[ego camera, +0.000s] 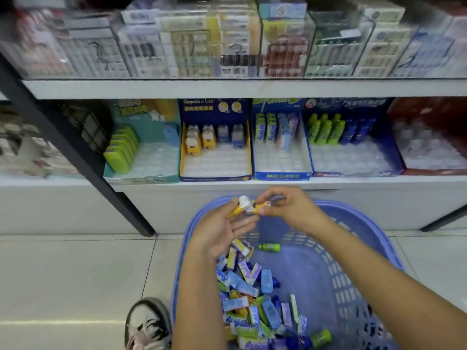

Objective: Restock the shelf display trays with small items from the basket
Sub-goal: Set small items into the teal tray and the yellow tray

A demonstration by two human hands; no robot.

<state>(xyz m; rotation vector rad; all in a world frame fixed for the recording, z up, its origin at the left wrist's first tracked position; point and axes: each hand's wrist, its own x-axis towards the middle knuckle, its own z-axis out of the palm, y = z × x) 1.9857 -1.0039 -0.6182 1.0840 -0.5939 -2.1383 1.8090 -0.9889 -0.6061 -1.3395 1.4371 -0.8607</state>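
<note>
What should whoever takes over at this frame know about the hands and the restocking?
Left hand and right hand together hold yellow-and-white items above the blue basket.
Matching ones stand at the back of the navy tray; its front rows are bare.
Done: trays part filled.
Left: place these, then sort the packets and green bottle from the basket.

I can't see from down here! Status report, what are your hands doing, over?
Left grip and right grip both pinching yellow-and-white item over basket. Navy tray ahead, front rows bare. Path clear.
</note>
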